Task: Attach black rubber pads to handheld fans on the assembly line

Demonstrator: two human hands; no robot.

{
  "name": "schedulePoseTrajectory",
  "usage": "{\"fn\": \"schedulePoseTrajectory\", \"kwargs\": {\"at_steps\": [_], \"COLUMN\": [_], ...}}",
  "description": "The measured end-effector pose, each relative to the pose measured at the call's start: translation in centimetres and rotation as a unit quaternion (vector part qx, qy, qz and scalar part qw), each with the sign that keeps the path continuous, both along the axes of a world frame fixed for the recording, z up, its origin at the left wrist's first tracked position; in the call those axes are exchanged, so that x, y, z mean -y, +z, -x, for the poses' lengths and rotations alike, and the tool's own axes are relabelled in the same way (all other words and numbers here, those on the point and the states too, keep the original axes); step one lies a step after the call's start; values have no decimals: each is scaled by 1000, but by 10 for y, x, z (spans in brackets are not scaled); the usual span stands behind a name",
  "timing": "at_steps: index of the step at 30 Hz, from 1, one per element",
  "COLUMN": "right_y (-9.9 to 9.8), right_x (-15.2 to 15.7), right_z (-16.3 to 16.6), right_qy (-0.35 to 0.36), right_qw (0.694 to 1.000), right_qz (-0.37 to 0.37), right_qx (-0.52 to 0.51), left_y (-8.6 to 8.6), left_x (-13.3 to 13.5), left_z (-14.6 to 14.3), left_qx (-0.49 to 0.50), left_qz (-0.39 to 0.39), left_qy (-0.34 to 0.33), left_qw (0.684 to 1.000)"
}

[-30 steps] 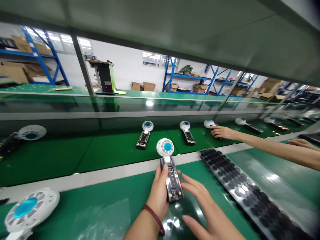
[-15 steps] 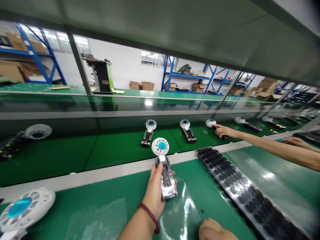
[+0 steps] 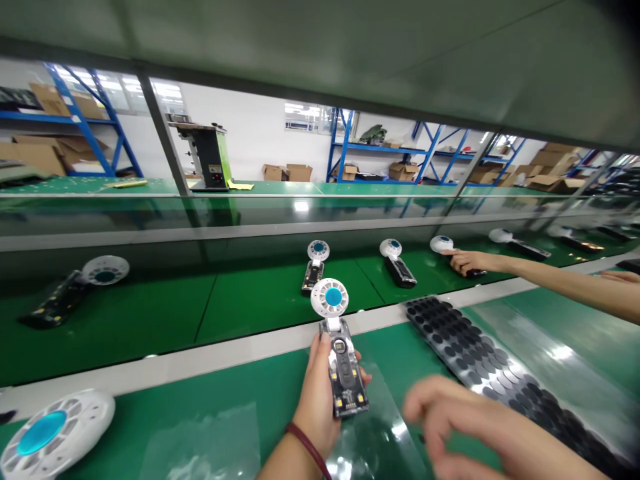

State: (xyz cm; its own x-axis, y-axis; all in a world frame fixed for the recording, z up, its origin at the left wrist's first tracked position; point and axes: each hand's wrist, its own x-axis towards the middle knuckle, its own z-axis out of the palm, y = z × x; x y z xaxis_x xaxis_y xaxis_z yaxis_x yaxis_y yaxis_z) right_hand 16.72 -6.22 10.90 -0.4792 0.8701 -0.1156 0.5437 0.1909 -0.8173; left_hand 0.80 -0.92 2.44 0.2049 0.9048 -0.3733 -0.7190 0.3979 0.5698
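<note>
My left hand (image 3: pixel 317 390) is closed round the handle of a small hand fan (image 3: pixel 339 347) with a white round head and blue centre; its open handle shows a circuit board. It is held above the green bench near the pale strip. My right hand (image 3: pixel 465 417) is low at the right, blurred by motion, just right of the fan's handle; its fingers cannot be made out. A long strip of black round pads (image 3: pixel 480 360) lies to the right of both hands.
Several more fans (image 3: pixel 314 265) lie on the green conveyor belt (image 3: pixel 150 313) beyond the strip. Another person's arm (image 3: pixel 525 273) reaches from the right onto a fan on the belt. A white fan head (image 3: pixel 47 427) sits at lower left. Clear film (image 3: pixel 205 440) lies on the bench.
My right hand went down out of view, then came back up toward the fan's handle. The left hand kept its hold on the fan. The fans on the belt shifted right.
</note>
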Motion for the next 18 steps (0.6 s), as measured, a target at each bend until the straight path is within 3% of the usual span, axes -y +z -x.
{"fn": "schedulePoseTrajectory", "kwargs": {"at_steps": [3,5,10,18], "right_y": [3,-2,-13,-8], "right_x": [-30,-47,-62,-60], "right_z": [21,35,53,52], "right_qy": [-113,-151,-111,-102], "right_qw": [993,988,991,994], "right_qz": [35,40,45,10], "right_qx": [0,-19,-57,21], "left_y": [-1,-1,-3,-6], "left_x": [1,2,2,3], "left_z": [1,1,1,1], "left_qx": [11,24,6,-18], "left_qz": [19,15,10,-21], "left_qy": [-8,-10,0,-6], "left_qw": [1000,1000,1000,1000]}}
